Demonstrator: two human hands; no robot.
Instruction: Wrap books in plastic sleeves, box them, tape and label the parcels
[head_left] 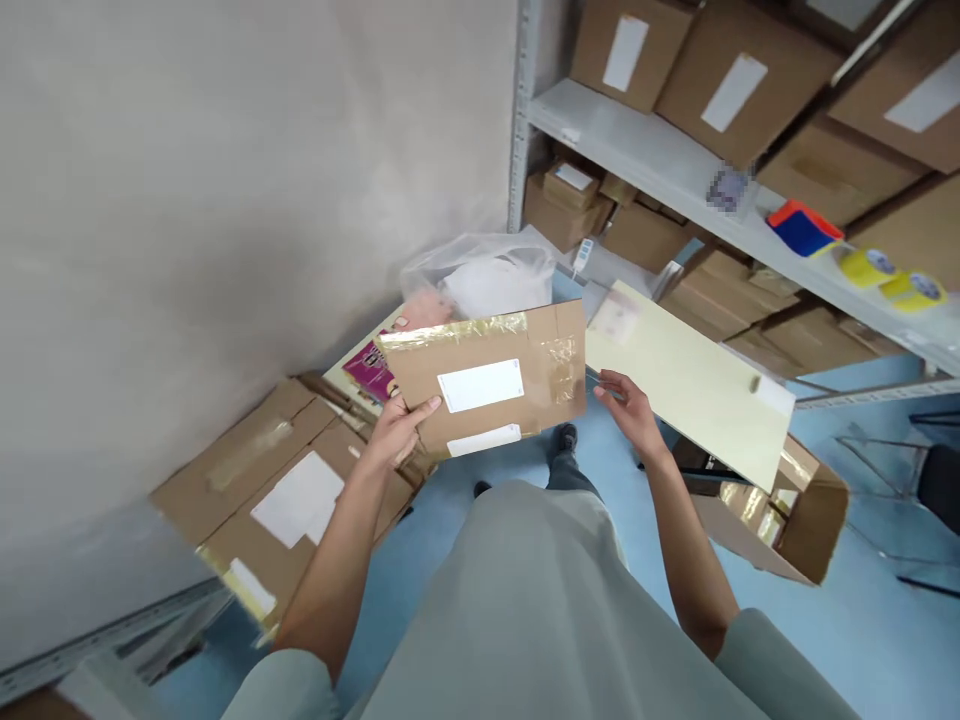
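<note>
A flattened brown cardboard box point(540, 380) with shiny tape along its far edge and white labels is held up in front of me. My left hand point(397, 430) grips its left end, thumb on the front face and fingers behind. Just off the right end, my right hand point(626, 405) hangs with fingers apart and slightly curled, holding nothing. Below and to the left, larger flattened cardboard point(247, 450) with white labels leans by the wall. Behind the held piece lie a clear plastic bag point(495, 280) with white contents and a purple printed item point(369, 372).
A pale board point(690, 380) lies at right, partly over an open carton point(806, 515). Grey shelves point(637, 145) carry several brown boxes point(739, 75), yellow tape rolls point(911, 290) and a red-and-blue item point(804, 228). A dark chair point(941, 485) stands at far right.
</note>
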